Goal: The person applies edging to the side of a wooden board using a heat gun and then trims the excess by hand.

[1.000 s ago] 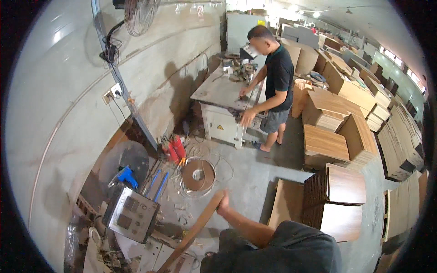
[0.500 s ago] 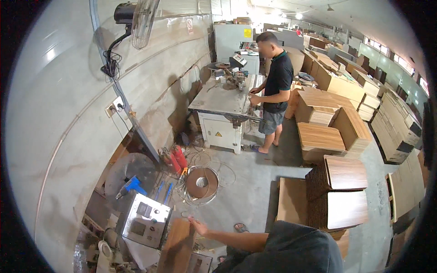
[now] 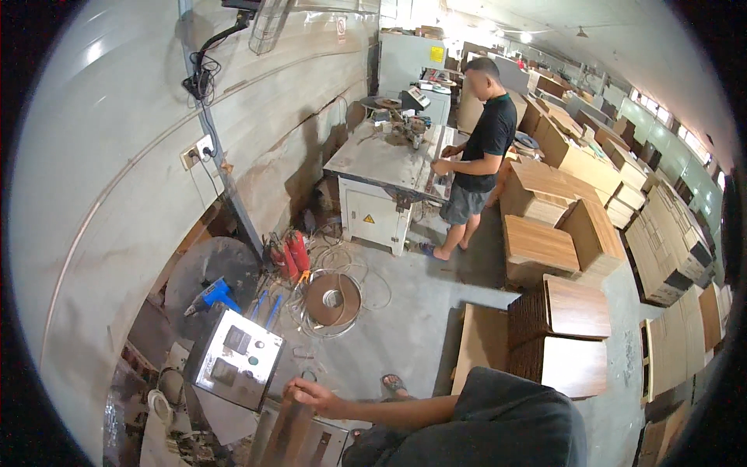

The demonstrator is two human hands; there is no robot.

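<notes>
My right hand (image 3: 315, 397) reaches in from the lower right, its fingers curled over the upper end of a brown wood-grain board (image 3: 282, 436). The board is partly blurred and runs out of view at the bottom, so its lower end is hidden. Just left of it stands a control box (image 3: 240, 360) with a pale front panel, a small display and knobs. Below my wrist lies part of a light metal machine surface (image 3: 333, 444). My left hand is not in view.
A blue heat gun (image 3: 214, 296) rests behind the control box. Red fire extinguishers (image 3: 289, 255) and a coil of brown edging strip (image 3: 333, 300) are on the floor ahead. Another person (image 3: 486, 148) works at a white-based machine table (image 3: 373, 212). Stacked wood panels (image 3: 572, 366) stand at right.
My right hand has gone from stretched fingers at the board's edge to fingers curled over its end. The board's visible face now looks narrower. The whole view has shifted slightly.
</notes>
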